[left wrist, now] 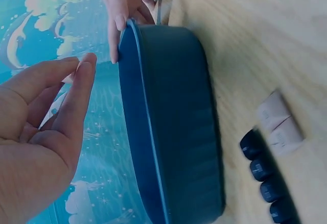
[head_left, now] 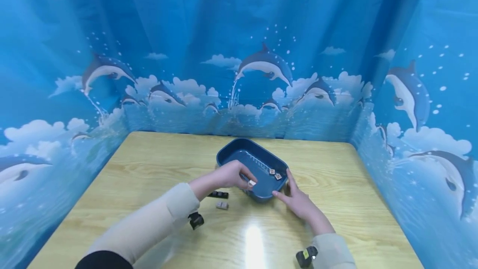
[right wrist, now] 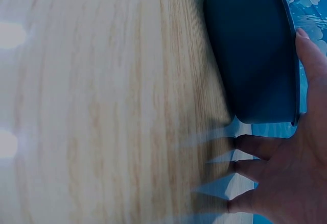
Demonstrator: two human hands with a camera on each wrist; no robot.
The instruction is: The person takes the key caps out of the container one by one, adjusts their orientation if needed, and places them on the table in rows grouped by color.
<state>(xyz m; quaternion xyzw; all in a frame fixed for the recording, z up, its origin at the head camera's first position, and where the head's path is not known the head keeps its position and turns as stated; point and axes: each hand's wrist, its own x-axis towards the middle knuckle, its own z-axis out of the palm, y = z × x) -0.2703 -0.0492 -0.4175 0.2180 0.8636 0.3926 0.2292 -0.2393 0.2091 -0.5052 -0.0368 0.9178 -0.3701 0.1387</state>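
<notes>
My left hand [head_left: 236, 174] is over the near left side of a dark blue plastic bin [head_left: 244, 142], pinching a small pale keycap [head_left: 252, 183] between thumb and fingertips. Most of that keycap is hidden by the fingers in the left wrist view. Two more pale keycaps with orange-brown marks, one here [head_left: 272, 171], lie inside the bin near its right wall. My right hand [head_left: 297, 201] touches the bin's right corner. Its thumb [right wrist: 309, 50] rests at the rim, while the other fingers are spread beside the bin, fairly straight.
Left of the bin, a row of black keycaps [left wrist: 262, 168] lies on the wooden table [head_left: 168, 152]. Two beige keycaps [left wrist: 278, 122] sit side by side close to that row. A blue dolphin-print curtain [head_left: 194, 45] stands behind the table and along its sides.
</notes>
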